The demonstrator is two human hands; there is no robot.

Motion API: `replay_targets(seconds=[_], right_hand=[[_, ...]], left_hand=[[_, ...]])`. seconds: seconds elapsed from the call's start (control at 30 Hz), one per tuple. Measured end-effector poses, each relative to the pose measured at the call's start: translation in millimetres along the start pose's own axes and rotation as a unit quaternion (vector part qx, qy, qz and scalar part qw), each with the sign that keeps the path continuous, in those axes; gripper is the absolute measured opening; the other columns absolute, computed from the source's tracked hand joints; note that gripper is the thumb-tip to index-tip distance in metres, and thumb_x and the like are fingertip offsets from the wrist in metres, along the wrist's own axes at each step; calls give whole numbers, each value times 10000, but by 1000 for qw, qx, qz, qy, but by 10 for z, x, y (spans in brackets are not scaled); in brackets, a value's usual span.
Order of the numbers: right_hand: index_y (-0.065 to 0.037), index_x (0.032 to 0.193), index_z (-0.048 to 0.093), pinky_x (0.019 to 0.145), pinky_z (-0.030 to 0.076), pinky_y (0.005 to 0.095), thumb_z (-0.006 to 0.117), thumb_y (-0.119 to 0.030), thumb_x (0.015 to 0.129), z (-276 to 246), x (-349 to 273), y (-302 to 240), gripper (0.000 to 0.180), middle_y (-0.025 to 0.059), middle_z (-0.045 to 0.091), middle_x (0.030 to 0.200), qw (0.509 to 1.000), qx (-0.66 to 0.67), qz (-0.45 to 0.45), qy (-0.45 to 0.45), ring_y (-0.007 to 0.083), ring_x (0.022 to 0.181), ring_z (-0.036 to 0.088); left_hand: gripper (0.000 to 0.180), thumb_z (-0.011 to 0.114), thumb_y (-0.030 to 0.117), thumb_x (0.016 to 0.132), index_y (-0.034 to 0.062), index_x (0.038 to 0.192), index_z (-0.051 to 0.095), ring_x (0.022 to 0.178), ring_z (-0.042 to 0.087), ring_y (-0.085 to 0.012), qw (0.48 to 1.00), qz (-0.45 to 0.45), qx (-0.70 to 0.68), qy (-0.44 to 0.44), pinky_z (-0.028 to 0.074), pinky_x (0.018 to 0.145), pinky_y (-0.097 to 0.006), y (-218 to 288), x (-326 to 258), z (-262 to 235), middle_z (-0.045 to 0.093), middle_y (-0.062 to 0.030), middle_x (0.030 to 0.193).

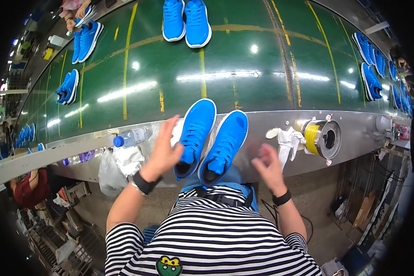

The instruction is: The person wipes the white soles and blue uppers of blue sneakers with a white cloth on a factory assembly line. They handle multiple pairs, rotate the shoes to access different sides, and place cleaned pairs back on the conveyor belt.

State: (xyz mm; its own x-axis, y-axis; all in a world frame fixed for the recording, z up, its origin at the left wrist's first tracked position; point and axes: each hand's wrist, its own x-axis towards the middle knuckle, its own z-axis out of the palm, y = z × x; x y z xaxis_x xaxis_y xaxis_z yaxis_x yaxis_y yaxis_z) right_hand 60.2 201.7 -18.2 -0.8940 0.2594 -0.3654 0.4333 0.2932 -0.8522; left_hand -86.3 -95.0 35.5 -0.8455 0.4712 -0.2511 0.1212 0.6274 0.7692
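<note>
A pair of blue sneakers with white soles lies side by side in front of me on the metal ledge, toes pointing away. Beside the left sneaker, my left hand is open, fingers stretched out and thumb near the shoe's collar; whether it touches is hard to tell. My right hand hovers to the right of the right sneaker, apart from it, with loosely curved fingers and nothing held. A white cloth hangs over the ledge just beyond that hand.
Past the metal ledge runs a green conveyor belt carrying more blue sneakers. A capped plastic bottle and a clear bag are at left; a yellow-banded metal can is at right. Another person's hands hold a shoe far left.
</note>
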Motion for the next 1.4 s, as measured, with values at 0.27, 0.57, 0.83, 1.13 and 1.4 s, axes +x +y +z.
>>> replay_targets(seconds=[0.27, 0.57, 0.83, 1.13, 1.4], right_hand=[[-1, 1283, 386, 900, 429, 315, 721, -67, 711, 1215, -54, 254, 667, 128, 523, 1153, 999, 45, 26, -8, 199, 1059, 524], [-35, 1258, 459, 917, 442, 345, 549, -74, 824, 682, -89, 415, 446, 100, 542, 1190, 896, 409, 149, -85, 211, 1061, 547], [-14, 1238, 473, 901, 456, 339, 539, -145, 870, 535, -164, 207, 396, 122, 562, 1163, 849, 499, 139, -105, 225, 1040, 564], [-1, 1184, 520, 868, 475, 328, 558, -174, 868, 577, -19, 319, 362, 121, 596, 1112, 863, 464, 159, -124, 212, 979, 591], [-34, 1335, 368, 990, 392, 366, 491, -252, 921, 587, 65, 283, 484, 117, 455, 1309, 843, 489, 147, -171, 234, 1147, 487]], left_hand=[[592, 552, 20, 738, 6, 1307, 391, 989, 547, -245, 993, -59, -86, -53, 424, 891, -356, -1021, -169, 589, 579, -143, 1074], [413, 513, -49, 751, 20, 1158, 534, 916, 580, -196, 819, -276, -490, -117, 478, 822, -325, -622, -391, 431, 598, -89, 1034], [398, 554, -43, 736, 1, 1132, 557, 875, 621, -211, 827, -261, -487, -104, 516, 777, -314, -810, -371, 474, 624, -113, 1034], [436, 534, -39, 716, -5, 1151, 546, 897, 617, -220, 834, -258, -480, -90, 504, 812, -325, -729, -393, 507, 617, -114, 1049], [429, 499, -67, 706, 5, 1126, 553, 902, 610, -228, 802, -271, -525, -90, 500, 827, -330, -666, -388, 477, 617, -113, 1021]])
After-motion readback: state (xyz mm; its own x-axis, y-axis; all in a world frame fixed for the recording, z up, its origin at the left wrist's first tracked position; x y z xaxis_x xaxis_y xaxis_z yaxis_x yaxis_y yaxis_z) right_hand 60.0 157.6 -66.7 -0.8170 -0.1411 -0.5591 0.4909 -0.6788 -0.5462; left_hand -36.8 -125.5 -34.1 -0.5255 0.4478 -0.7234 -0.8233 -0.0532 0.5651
